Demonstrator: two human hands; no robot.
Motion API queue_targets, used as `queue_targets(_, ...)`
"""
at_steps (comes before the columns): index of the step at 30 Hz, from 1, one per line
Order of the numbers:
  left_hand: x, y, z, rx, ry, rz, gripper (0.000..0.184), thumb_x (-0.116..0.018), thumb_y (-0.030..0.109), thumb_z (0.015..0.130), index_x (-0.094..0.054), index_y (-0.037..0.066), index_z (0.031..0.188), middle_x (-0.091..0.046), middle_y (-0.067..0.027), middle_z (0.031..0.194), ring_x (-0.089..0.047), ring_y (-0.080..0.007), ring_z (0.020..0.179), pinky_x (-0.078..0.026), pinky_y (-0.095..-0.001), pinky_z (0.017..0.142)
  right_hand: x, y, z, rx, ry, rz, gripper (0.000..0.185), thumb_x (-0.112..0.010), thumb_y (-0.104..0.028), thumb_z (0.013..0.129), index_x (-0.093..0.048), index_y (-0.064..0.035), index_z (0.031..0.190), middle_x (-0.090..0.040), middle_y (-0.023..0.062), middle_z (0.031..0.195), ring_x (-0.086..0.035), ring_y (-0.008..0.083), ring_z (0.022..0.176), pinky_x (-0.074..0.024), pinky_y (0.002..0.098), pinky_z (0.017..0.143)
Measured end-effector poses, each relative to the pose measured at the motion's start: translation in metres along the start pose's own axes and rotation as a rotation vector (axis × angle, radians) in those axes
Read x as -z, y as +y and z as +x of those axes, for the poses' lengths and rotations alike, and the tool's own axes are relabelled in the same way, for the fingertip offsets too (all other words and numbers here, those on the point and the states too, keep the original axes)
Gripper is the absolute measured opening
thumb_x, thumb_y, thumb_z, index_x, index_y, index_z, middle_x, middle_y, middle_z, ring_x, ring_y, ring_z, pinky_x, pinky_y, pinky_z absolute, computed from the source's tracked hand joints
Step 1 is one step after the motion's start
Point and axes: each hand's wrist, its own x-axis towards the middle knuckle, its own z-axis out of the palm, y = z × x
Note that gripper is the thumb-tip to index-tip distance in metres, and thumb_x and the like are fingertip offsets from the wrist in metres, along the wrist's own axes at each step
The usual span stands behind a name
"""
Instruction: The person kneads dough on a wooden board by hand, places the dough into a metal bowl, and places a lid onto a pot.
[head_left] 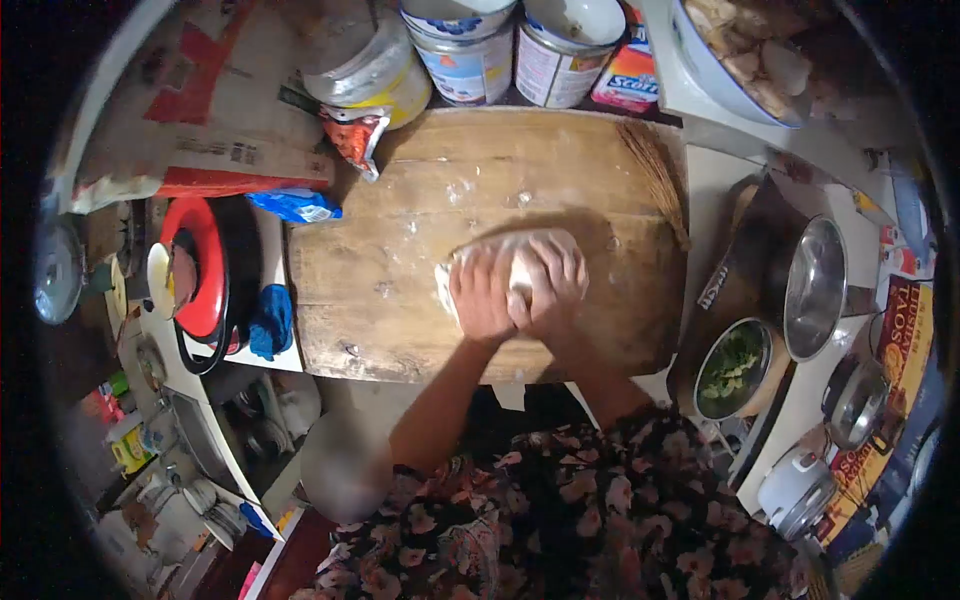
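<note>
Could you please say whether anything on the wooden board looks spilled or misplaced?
White floury patches dot the wooden board away from the dough, so they look spilled. A straw-like bundle along the board's right edge seems misplaced beside food.

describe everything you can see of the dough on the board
The dough is a pale, off-white, soft-looking lump with an uneven, rounded outline. It lies on the wooden board, near its middle. The left hand and right hand both rest on top, hiding much of it; pale parts show between them and along its edges.
</note>
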Motion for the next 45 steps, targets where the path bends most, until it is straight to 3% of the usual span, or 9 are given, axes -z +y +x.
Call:
queue_targets(10, -0.024, -0.036, 0.098, -0.01, 0.139, 0.03, 0.049, -0.046, 0.037, 0.084, -0.052, 0.011, 0.126, -0.059, -0.013, 0.112, -0.055, -0.0323, 0.103, -0.039, -0.0467, 0.091, -0.047, 0.037, 0.09, -0.01, -0.034, -0.059, 0.039, -0.063, -0.042, 0.075, -0.064, -0.007, 0.093, -0.063, 0.0139, 0.096, -0.058, 0.0322, 0.089, -0.0419, 0.0446, 0.08)
queue_targets(13, -0.045, -0.079, 0.099, -0.026, -0.298, -0.14, 0.052, -0.034, 0.049, 0.091, -0.051, 0.018, 0.128, -0.059, -0.0171, 0.118, -0.053, -0.0402, 0.111, -0.041, -0.0483, 0.093, -0.039, 0.035, 0.08, -0.002, -0.044, -0.022, 0.033, -0.068, -0.039, 0.074, -0.061, -0.007, 0.079, -0.062, 0.0137, 0.092, -0.057, 0.0328, 0.087, -0.042, 0.0443, 0.079)
queue_targets(16, 0.041, -0.031, 0.106, 0.306, -0.447, -0.25, 0.057, -0.032, 0.055, 0.091, -0.054, 0.015, 0.125, -0.061, -0.0196, 0.115, -0.056, -0.0408, 0.107, -0.045, -0.0461, 0.09, 0.019, 0.008, 0.048, 0.13, -0.104, 0.183, 0.022, -0.065, -0.027, 0.078, -0.062, -0.0061, 0.086, -0.062, 0.0133, 0.09, -0.056, 0.0335, 0.091, -0.0409, 0.045, 0.086)
queue_targets(19, 0.037, -0.002, 0.054, 0.199, -0.474, 0.074, 0.051, -0.039, 0.047, 0.091, -0.059, 0.01, 0.118, -0.064, -0.0202, 0.096, -0.063, -0.0355, 0.088, -0.049, -0.046, 0.077, 0.059, -0.014, 0.013, 0.154, -0.15, 0.155, 0.026, -0.067, -0.024, 0.075, -0.061, -0.0044, 0.09, -0.06, 0.0141, 0.097, -0.053, 0.0345, 0.096, -0.0404, 0.0463, 0.087)
queue_targets(21, 0.029, 0.008, 0.011, -0.059, -0.071, 0.038, 0.043, -0.051, 0.034, 0.085, -0.059, 0.005, 0.115, -0.062, -0.0162, 0.098, -0.058, -0.0342, 0.09, -0.045, -0.0443, 0.082, 0.065, -0.018, -0.008, 0.031, -0.084, 0.126, 0.03, -0.066, -0.022, 0.074, -0.06, -0.0041, 0.097, -0.058, 0.0149, 0.103, -0.051, 0.0352, 0.1, -0.0396, 0.0471, 0.089)
queue_targets(29, 0.004, 0.046, -0.081, -0.096, 0.0, 0.059, 0.048, -0.056, 0.029, 0.081, -0.053, 0.008, 0.123, -0.048, -0.0136, 0.13, -0.043, -0.0339, 0.121, -0.028, -0.0504, 0.102, 0.047, 0.007, -0.081, -0.067, -0.03, -0.034, 0.052, -0.052, -0.032, 0.073, -0.053, -0.0061, 0.118, -0.051, 0.0116, 0.127, -0.048, 0.0352, 0.115, -0.0307, 0.0562, 0.1)
queue_targets(40, -0.014, 0.013, 0.054, -0.06, -0.252, -0.039, 0.061, -0.06, 0.043, 0.074, -0.053, 0.007, 0.123, -0.051, -0.017, 0.119, -0.047, -0.0358, 0.111, -0.033, -0.0518, 0.097, 0.0, 0.056, 0.019, -0.179, 0.08, -0.01, 0.042, -0.054, -0.033, 0.078, -0.059, -0.0053, 0.11, -0.058, 0.0178, 0.104, -0.053, 0.0369, 0.095, -0.039, 0.0517, 0.086)
queue_targets(42, -0.029, 0.001, 0.088, -0.137, -0.133, -0.047, 0.061, -0.061, 0.04, 0.075, -0.051, 0.005, 0.123, -0.056, -0.017, 0.111, -0.053, -0.0334, 0.101, -0.038, -0.0485, 0.091, -0.023, 0.083, 0.032, 0.169, 0.21, -0.497, 0.038, -0.053, -0.032, 0.081, -0.061, -0.0054, 0.107, -0.059, 0.0172, 0.103, -0.054, 0.0354, 0.096, -0.039, 0.0503, 0.087)
queue_targets(45, -0.041, -0.012, 0.124, -0.194, -0.032, -0.122, 0.064, -0.053, 0.049, 0.083, -0.047, 0.004, 0.129, -0.056, -0.0194, 0.117, -0.052, -0.0368, 0.107, -0.038, -0.0498, 0.093, -0.031, 0.075, 0.056, -0.055, 0.17, -0.427, 0.033, -0.052, -0.031, 0.085, -0.062, -0.0055, 0.103, -0.059, 0.0177, 0.106, -0.054, 0.0367, 0.099, -0.0393, 0.0487, 0.09)
